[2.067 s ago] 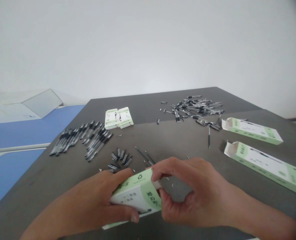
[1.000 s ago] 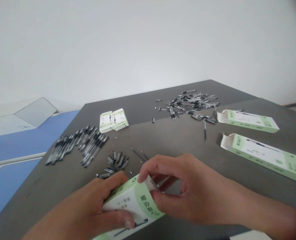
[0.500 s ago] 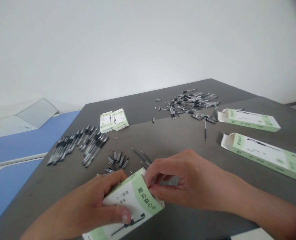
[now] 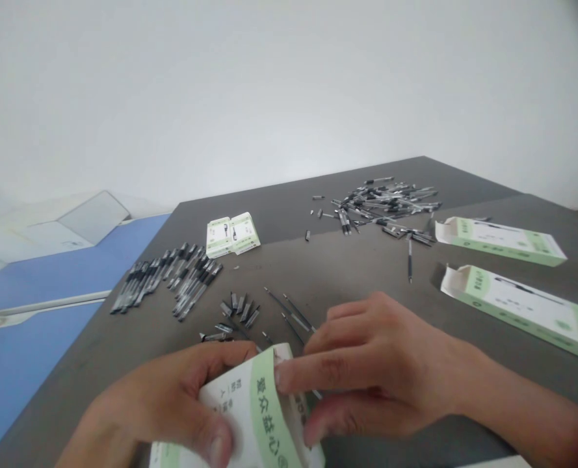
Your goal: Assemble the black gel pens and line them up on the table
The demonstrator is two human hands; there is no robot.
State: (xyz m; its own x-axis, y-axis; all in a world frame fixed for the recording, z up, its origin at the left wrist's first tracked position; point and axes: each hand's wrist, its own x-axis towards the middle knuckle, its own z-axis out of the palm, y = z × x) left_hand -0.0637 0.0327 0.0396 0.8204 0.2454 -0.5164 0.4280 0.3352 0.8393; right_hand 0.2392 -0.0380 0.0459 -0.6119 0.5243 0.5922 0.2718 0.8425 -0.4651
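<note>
My left hand [image 4: 157, 396] grips a green-and-white cardboard pen box [image 4: 249, 403] low in the view, with the thumb across its face and the fingers behind it. The box stands tilted, and the bottom edge of the picture cuts off its lower end. My right hand [image 4: 381, 370] holds its right side and upper end, with the fingertips pressed on the face and the lower fingers near the flap. Just beyond the hands lie loose black pen refills [image 4: 289, 312] and a small group of black pen parts [image 4: 237, 309]. The inside of the box is hidden.
The dark grey table [image 4: 98, 370] holds rows of clear pens [image 4: 171, 279], a loose pen pile [image 4: 381, 205], a small stack of boxes [image 4: 233, 234] and two long open boxes [image 4: 500, 240] [image 4: 523, 312] at right. A blue surface [image 4: 35, 338] lies beyond the left edge.
The box has turned more upright and sits lower in the view. My right hand has shifted from its upper end onto its face and side. The view has moved slightly.
</note>
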